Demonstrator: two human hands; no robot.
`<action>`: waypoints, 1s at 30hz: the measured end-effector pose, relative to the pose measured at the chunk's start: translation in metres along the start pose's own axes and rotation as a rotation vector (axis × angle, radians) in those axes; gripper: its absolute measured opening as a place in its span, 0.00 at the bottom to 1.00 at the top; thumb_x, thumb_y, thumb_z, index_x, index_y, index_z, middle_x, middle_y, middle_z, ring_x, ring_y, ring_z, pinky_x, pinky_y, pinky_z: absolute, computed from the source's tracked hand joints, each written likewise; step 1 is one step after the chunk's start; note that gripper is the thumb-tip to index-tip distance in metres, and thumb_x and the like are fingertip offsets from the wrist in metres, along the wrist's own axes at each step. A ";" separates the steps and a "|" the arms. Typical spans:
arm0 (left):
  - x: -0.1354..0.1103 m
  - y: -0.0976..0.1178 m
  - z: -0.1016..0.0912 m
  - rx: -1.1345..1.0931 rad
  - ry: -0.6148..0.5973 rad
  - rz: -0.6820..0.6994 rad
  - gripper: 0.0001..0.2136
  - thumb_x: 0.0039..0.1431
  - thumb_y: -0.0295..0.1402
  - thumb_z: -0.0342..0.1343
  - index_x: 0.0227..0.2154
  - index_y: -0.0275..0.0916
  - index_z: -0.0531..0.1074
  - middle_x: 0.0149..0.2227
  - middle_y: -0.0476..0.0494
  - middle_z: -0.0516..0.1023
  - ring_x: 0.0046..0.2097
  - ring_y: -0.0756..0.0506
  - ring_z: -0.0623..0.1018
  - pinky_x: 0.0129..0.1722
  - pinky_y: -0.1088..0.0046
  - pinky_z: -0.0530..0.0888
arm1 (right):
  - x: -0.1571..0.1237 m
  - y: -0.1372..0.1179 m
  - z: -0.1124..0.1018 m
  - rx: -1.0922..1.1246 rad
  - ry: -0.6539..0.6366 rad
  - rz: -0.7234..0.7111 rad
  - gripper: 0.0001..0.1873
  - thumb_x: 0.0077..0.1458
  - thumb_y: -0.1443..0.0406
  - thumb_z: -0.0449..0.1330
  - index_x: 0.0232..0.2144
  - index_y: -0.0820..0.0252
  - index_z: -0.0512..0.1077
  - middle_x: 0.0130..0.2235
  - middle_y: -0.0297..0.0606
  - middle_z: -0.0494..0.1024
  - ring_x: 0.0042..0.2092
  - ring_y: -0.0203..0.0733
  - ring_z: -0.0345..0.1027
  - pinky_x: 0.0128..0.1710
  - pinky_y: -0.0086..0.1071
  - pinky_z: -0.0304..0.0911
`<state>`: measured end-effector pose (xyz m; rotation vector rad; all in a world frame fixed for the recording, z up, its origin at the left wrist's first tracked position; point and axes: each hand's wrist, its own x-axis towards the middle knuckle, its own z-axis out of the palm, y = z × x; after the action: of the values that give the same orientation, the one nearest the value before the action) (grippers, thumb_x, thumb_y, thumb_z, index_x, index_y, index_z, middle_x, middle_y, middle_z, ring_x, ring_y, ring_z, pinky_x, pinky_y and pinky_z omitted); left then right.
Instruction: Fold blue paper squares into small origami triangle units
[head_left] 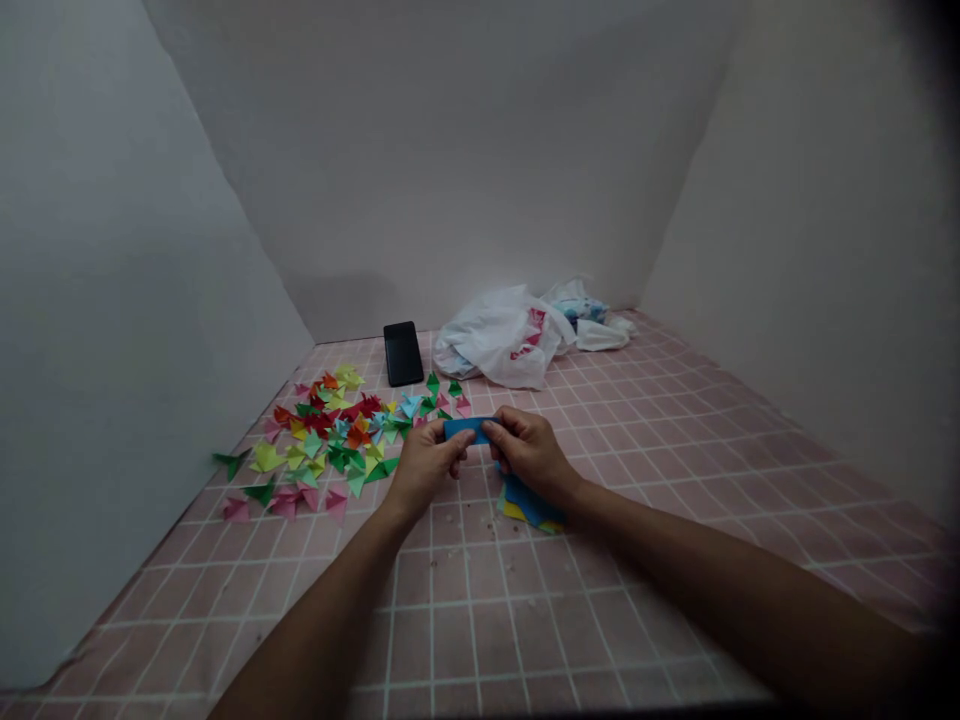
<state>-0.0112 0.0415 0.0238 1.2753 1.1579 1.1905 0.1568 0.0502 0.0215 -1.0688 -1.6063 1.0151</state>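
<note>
A folded strip of blue paper [466, 431] is stretched between my two hands above the middle of the table. My left hand [429, 462] pinches its left end, the thumb lying over the front. My right hand [531, 452] grips the other end between thumb and fingers. Beneath my right hand and wrist lies a small stack of coloured paper sheets [534, 503], blue on top with yellow and green edges showing; part of it is hidden. Left of my left hand spreads a pile of small folded paper pieces [330, 445] in red, yellow, green, pink, orange and light blue.
A black phone [403, 354] lies behind the folded pieces. White plastic bags [501, 335] with red print sit near the back wall, beside a crumpled blue and white packet [589, 310]. A pink checked cloth [465, 640] covers the table, with pale walls on three sides.
</note>
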 end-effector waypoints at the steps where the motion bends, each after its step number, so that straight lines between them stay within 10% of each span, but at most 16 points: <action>1: 0.000 0.001 -0.001 0.003 0.015 0.008 0.16 0.48 0.42 0.66 0.20 0.37 0.68 0.17 0.54 0.68 0.17 0.54 0.65 0.17 0.78 0.61 | 0.000 0.000 0.000 -0.011 0.008 -0.002 0.18 0.58 0.57 0.58 0.19 0.57 0.64 0.17 0.29 0.67 0.17 0.31 0.59 0.17 0.26 0.53; 17: -0.002 -0.004 -0.005 -0.015 0.119 0.080 0.16 0.57 0.45 0.60 0.22 0.37 0.69 0.21 0.53 0.67 0.24 0.53 0.66 0.27 0.77 0.64 | -0.014 -0.002 0.015 0.342 -0.281 0.205 0.18 0.54 0.51 0.62 0.26 0.59 0.66 0.20 0.27 0.68 0.18 0.30 0.58 0.17 0.25 0.54; 24: -0.001 0.000 -0.006 0.127 -0.123 0.019 0.18 0.47 0.43 0.67 0.17 0.38 0.67 0.19 0.53 0.65 0.24 0.51 0.64 0.25 0.76 0.60 | -0.003 -0.002 0.002 0.279 -0.151 0.147 0.17 0.53 0.52 0.65 0.28 0.57 0.67 0.21 0.26 0.64 0.21 0.31 0.56 0.19 0.25 0.52; 30: -0.004 -0.007 -0.001 0.144 -0.090 0.012 0.16 0.59 0.47 0.55 0.24 0.40 0.67 0.23 0.53 0.65 0.26 0.49 0.64 0.27 0.74 0.62 | -0.003 0.005 0.001 0.248 -0.107 0.184 0.16 0.56 0.53 0.61 0.25 0.56 0.66 0.20 0.28 0.66 0.20 0.33 0.58 0.20 0.28 0.54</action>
<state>-0.0127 0.0378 0.0166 1.4316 1.1882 1.0620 0.1575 0.0490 0.0160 -1.0182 -1.4391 1.3764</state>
